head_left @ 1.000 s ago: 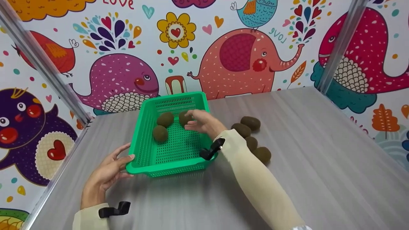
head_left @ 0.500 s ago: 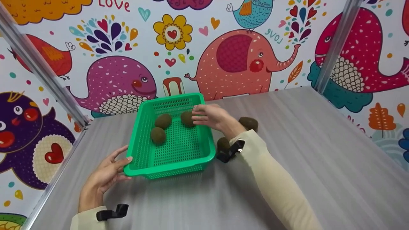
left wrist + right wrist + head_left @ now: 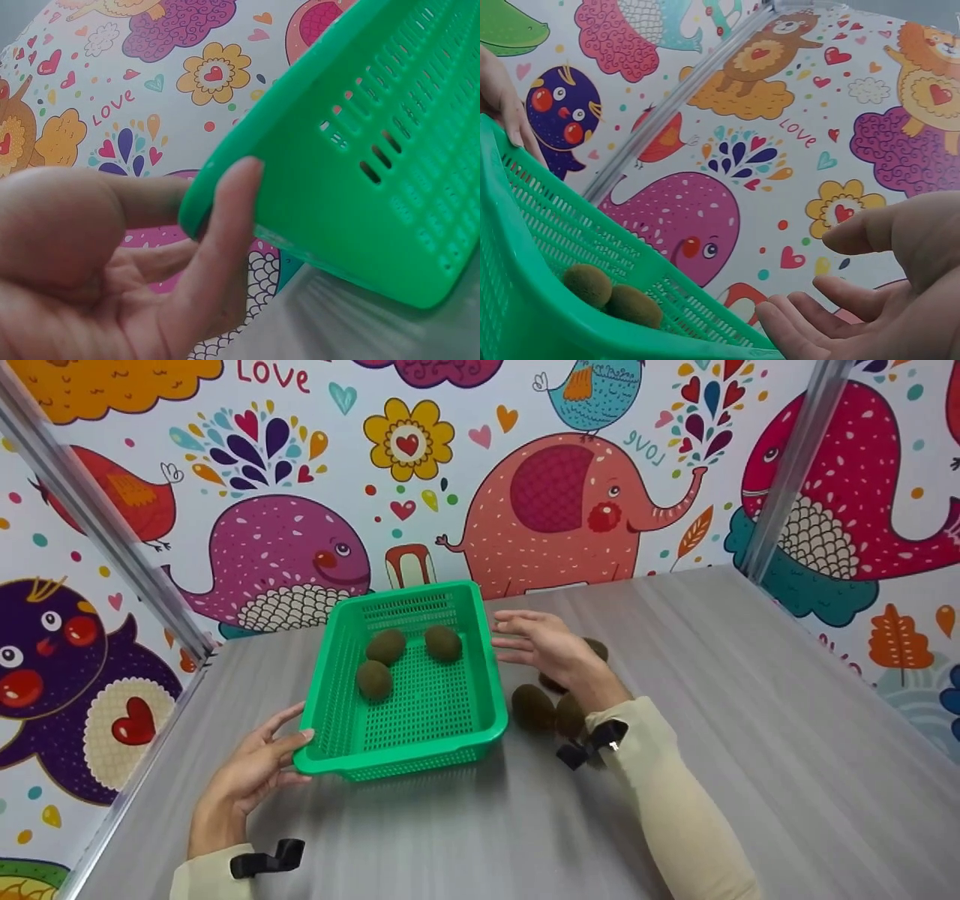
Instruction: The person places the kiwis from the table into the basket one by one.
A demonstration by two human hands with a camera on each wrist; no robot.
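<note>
A green plastic basket [image 3: 495,727] stands at the middle left of the table, with three brown kiwis in it. One kiwi [image 3: 443,643] lies apart by the right wall; the other two, a rear kiwi [image 3: 385,646] and a nearer kiwi [image 3: 374,681], touch each other. My left hand [image 3: 251,769] pinches the basket's near left corner, the thumb on the rim [image 3: 225,161] and fingers beneath. Just outside the right rim, my right hand [image 3: 559,649] hovers with fingers extended and nothing held. Below its wrist lie several more kiwis [image 3: 534,707], partly hidden by the hand and sleeve.
The grey wood-grain table [image 3: 420,840] runs back to a wall [image 3: 442,525] printed with cartoon animals. Metal posts stand at the left corner [image 3: 112,525] and the right corner [image 3: 787,472].
My right hand has withdrawn from the kiwi by the basket's right wall and moved right, over the rim. That kiwi stays in the basket. My left hand keeps its hold on the corner.
</note>
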